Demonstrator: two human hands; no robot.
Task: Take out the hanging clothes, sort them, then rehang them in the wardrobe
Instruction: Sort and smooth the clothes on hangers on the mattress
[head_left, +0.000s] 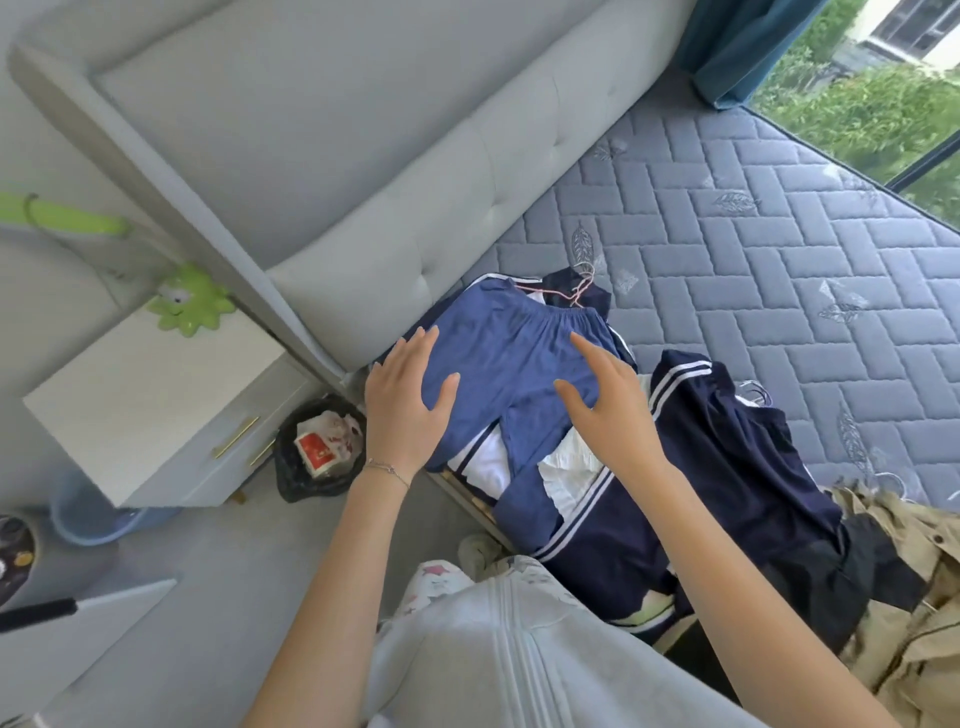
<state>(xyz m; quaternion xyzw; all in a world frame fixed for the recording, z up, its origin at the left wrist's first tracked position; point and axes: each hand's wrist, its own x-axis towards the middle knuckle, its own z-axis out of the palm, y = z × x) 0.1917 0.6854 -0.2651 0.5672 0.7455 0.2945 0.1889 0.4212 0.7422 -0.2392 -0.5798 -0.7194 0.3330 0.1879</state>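
Trousers (511, 358) under splayed left grip (402, 410), right grip (610, 415)

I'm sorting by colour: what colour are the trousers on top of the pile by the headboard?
The trousers are plain medium blue, clearest in the head view.

Thin wrist bracelet (387, 469), pale zip top (519, 649)

Bright daylight enters from the window (878, 88) at upper right; edges bend strongly, and detail looks perhaps slightly soft.
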